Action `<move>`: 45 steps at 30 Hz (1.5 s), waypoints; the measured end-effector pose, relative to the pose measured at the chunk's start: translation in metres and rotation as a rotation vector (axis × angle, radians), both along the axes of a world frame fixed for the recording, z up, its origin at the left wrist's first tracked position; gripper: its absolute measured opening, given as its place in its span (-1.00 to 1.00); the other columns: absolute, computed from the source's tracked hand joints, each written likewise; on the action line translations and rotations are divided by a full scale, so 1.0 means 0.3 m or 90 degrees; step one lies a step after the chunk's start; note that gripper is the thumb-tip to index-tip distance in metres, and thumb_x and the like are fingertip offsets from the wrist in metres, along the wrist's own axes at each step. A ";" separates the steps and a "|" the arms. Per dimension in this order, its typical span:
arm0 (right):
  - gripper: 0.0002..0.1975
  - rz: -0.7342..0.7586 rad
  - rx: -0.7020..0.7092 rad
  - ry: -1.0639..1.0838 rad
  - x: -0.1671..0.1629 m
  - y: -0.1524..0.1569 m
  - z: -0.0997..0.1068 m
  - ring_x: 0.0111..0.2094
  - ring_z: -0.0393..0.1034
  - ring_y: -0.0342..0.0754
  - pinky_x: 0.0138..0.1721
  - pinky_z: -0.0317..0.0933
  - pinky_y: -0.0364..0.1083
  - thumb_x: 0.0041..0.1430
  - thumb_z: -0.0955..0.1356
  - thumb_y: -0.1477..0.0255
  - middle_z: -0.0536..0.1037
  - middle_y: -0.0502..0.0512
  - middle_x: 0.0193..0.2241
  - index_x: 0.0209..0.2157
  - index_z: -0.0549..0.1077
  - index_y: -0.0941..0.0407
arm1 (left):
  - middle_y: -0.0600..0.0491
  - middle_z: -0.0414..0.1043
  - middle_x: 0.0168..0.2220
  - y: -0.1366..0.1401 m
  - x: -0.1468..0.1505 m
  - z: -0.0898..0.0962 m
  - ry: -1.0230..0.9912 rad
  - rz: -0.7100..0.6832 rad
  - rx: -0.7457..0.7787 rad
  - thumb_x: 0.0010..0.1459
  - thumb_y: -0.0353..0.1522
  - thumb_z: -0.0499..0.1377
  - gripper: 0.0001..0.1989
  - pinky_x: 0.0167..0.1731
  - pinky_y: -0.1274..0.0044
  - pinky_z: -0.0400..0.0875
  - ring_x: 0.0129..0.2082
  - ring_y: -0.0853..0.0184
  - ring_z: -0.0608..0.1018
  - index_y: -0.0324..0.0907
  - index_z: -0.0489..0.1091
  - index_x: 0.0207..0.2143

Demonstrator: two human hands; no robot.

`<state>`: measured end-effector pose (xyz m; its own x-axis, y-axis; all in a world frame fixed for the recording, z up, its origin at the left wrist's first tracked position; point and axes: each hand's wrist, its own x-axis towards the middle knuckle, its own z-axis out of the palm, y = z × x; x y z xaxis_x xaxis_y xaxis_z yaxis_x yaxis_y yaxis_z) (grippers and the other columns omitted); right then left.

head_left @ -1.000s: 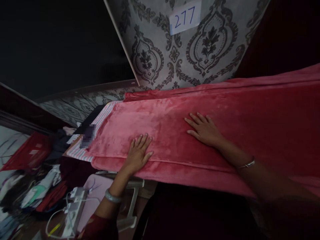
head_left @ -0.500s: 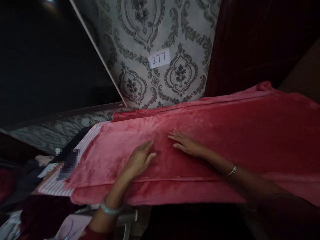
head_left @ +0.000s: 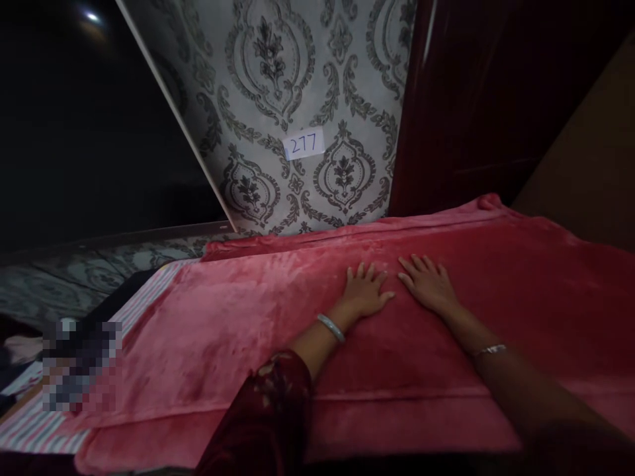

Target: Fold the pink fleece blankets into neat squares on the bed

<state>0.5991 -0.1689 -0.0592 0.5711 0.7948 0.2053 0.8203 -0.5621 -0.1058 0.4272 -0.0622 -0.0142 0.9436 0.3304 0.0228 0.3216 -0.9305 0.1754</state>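
A red, plush blanket (head_left: 213,330) lies folded in long layers across the surface in front of me. My left hand (head_left: 365,291) rests palm down on its upper layer, fingers spread, with a pale bangle on the wrist. To the right of it, my right hand (head_left: 427,283) also lies flat on the plush with its fingers apart; a thin silver bracelet circles that wrist. Neither hand grips the fabric. Under the blanket's left end, a striped cloth (head_left: 44,423) sticks out.
Behind the blanket stands a patterned wall (head_left: 342,99) bearing a paper label (head_left: 304,143) marked 277. A large dark screen (head_left: 99,132) is at the left, a dark red glossy panel (head_left: 461,99) at the right. A pixelated patch covers something at the left end.
Both hands have moved right along the blanket and their fingers have spread out. The camera view has shifted too, so the wall label sits lower and further left.
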 end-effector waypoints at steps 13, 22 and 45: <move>-0.40 -0.006 0.003 0.002 -0.005 -0.002 -0.037 0.38 0.03 0.23 0.29 0.00 0.33 0.44 0.03 0.12 0.18 0.17 0.39 0.36 0.24 0.00 | 0.00 -0.16 0.50 0.142 -0.165 -0.009 0.085 0.140 0.027 0.34 0.10 -0.17 -0.27 0.34 -0.13 -0.24 0.48 -0.05 -0.12 0.01 -0.01 0.45; -0.40 -0.020 -0.011 0.029 -0.018 0.006 -0.018 0.40 -0.01 0.22 0.31 -0.04 0.31 0.44 0.04 0.11 0.15 0.15 0.40 0.37 0.23 -0.01 | -0.29 -0.12 0.46 0.453 -0.651 0.068 0.123 0.560 0.068 0.37 -0.04 -0.17 -0.27 0.29 -0.15 -0.02 0.43 -0.28 -0.02 -0.27 0.03 0.43; -0.36 -0.007 -0.004 -0.006 0.000 -0.008 -0.053 0.36 0.07 0.24 0.27 0.06 0.30 0.41 0.01 0.15 0.21 0.21 0.37 0.37 0.24 0.05 | 0.01 -0.12 0.49 0.537 -0.417 0.008 0.115 0.296 0.079 0.40 -0.04 -0.15 -0.37 0.37 0.03 -0.14 0.47 0.11 -0.03 0.02 0.00 0.44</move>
